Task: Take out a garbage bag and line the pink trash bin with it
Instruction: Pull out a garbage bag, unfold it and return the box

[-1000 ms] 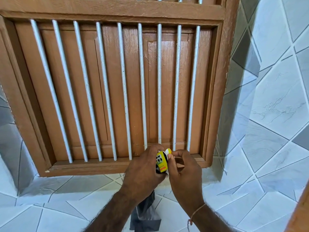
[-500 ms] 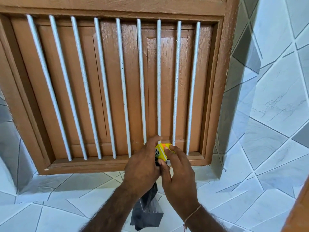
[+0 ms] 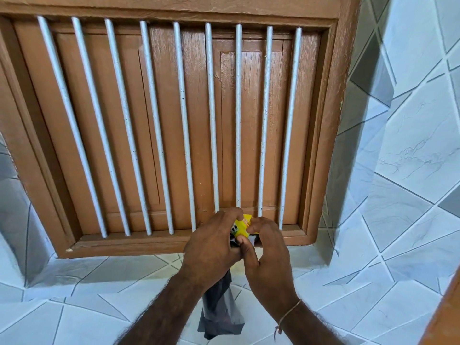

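My left hand (image 3: 211,247) grips a roll of black garbage bags (image 3: 239,241) wrapped in a yellow paper label (image 3: 242,226). A loose black bag end (image 3: 220,310) hangs down below that hand. My right hand (image 3: 266,255) pinches the yellow label and the roll from the right, thumb against its lower edge. Both hands are held together just in front of the wooden window sill. The pink trash bin is not in view.
A brown wooden window frame (image 3: 323,145) with shut shutters and several white vertical bars (image 3: 211,120) fills the wall ahead. Pale marbled tiles (image 3: 398,183) cover the wall around and below it. A brown wooden edge (image 3: 445,317) shows at the lower right corner.
Both hands stay together on the roll. My right fingers have shifted over the yellow label, covering more of it, and the hanging bag end shows longer below my left hand.
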